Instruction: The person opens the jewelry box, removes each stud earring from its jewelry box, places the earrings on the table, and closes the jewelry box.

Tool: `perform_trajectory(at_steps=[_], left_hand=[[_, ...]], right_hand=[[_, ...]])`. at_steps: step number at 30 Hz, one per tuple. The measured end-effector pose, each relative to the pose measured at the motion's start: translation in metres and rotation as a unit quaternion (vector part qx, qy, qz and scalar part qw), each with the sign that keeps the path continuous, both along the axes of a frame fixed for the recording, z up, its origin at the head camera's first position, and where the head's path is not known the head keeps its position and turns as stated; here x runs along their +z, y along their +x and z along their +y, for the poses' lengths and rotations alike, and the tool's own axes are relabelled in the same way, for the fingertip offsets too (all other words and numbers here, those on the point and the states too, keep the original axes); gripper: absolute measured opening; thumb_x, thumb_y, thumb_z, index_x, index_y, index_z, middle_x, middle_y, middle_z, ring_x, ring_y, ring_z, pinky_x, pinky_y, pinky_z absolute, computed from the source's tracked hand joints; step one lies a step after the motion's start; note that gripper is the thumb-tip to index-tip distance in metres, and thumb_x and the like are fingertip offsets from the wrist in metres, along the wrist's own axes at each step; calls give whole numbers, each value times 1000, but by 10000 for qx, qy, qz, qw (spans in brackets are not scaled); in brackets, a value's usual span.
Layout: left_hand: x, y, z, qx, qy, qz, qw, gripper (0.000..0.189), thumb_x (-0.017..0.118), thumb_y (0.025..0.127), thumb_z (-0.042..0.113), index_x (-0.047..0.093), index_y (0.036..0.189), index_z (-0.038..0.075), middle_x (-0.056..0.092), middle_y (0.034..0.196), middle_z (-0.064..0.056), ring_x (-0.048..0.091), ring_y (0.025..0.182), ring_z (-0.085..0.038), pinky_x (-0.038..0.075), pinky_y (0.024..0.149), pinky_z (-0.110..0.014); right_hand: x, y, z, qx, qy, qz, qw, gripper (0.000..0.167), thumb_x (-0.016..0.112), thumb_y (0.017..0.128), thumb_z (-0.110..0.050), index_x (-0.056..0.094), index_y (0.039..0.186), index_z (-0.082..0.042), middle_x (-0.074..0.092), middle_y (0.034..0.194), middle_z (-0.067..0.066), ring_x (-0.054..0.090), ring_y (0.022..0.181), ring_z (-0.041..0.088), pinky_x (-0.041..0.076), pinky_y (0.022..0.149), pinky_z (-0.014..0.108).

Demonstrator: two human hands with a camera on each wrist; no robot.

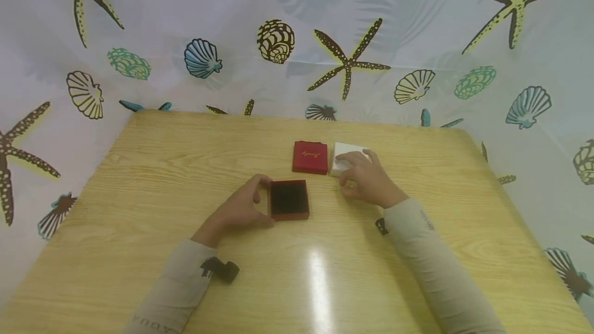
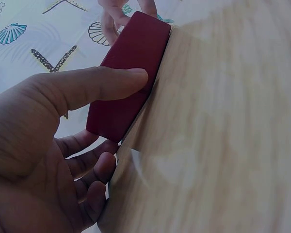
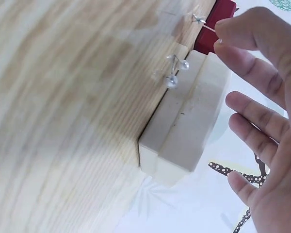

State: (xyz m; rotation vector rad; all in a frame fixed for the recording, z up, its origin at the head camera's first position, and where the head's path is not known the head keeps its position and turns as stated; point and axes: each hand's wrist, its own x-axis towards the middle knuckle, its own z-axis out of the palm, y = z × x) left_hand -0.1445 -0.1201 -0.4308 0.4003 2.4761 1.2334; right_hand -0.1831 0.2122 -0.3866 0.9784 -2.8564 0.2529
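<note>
My left hand (image 1: 238, 207) holds an open red box (image 1: 290, 216) at its left end, thumb along the near side wall in the left wrist view and fingers around the far corner. A black pad (image 1: 289, 197) fills the box. Thumb and forefinger of my right hand (image 1: 370, 182) pinch a small silvery earring (image 3: 200, 20) by its thin post; the other fingers are spread. Below that hand, a pair of pearl earrings (image 3: 171, 81) lies on the table beside a cream-white box (image 3: 177, 116).
Behind the open box lies a red lid (image 1: 310, 157) with gold lettering, close to the white box's left side. The wooden table (image 1: 185, 143) ends at the back against a curtain (image 1: 241, 9) printed with shells and starfish. Devices are strapped to both wrists.
</note>
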Motion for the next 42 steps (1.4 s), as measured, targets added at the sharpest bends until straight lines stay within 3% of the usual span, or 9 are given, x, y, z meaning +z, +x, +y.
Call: perform_trajectory(at_steps=[16,32,36,42], left_hand=[[3,2,-1,71,35,-28,10000,87,91,66,25,43,139,21,52,135,-1,49,108,-26,43,85,-36],[-1,1,-1,8,81,49,10000,87,92,66,25,44,138,19,53,132,-2,48,104,-25,42,81,-33],[0,1,-1,13,51,52,10000,87,92,66,26,43,139,20,52,133,-2,48,104,-25,42,81,-34],[2,2,-1,68,10,-3,10000,87,92,66,26,43,138,23,52,133,1,49,106,-25,43,82,-34]], right_hand=[[-4,-1,-8,111,554,345,9978,5,78,78,-21,74,74,-20,61,136,10,50,132,28,23,115,65],[-7,-1,-11,202,808,541,9951,5,80,73,-21,76,74,-22,59,139,11,47,135,27,25,114,65],[1,-4,-13,276,686,584,9956,9,81,74,-23,77,82,-21,58,139,12,48,134,29,26,113,66],[27,-19,-24,334,547,369,9973,19,83,75,-25,76,92,-19,56,142,13,49,135,32,29,114,62]])
